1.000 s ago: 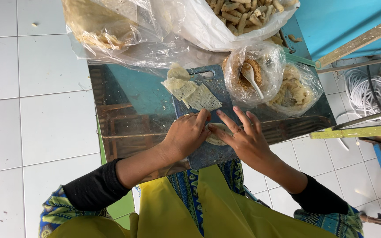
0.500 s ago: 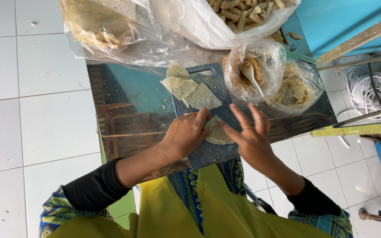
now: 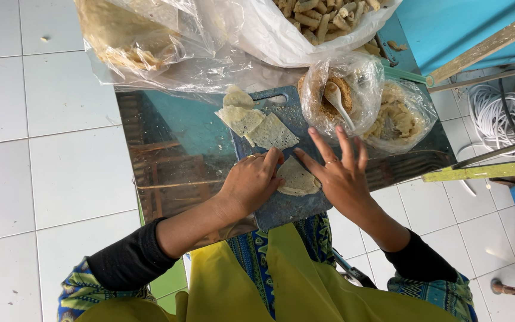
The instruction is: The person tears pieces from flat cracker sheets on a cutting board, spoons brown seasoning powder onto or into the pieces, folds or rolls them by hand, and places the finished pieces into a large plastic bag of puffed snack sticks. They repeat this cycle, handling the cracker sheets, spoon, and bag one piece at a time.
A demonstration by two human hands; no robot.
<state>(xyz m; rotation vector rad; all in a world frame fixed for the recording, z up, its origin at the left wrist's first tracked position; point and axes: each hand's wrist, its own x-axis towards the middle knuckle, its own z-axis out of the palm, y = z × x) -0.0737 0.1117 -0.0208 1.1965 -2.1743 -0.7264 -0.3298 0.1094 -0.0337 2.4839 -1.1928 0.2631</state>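
Left hand [image 3: 251,182] rests palm-down on the blue cutting board [image 3: 287,206], fingertips pressing the near edge of the thin wrapper [image 3: 296,177]. The wrapper lies flat between both hands, its long axis running roughly from 11 to 5 o'clock; it sits at 3 o'clock from the left hand and 9 o'clock from the right. Right hand [image 3: 341,176] is spread wide, fingers fanned toward 12 o'clock, its thumb side touching the wrapper's edge. Neither hand grips anything. Both are about equally near. Spare wrappers [image 3: 257,122] lie stacked at 12 o'clock, below the bagged filling with spoon [image 3: 338,95].
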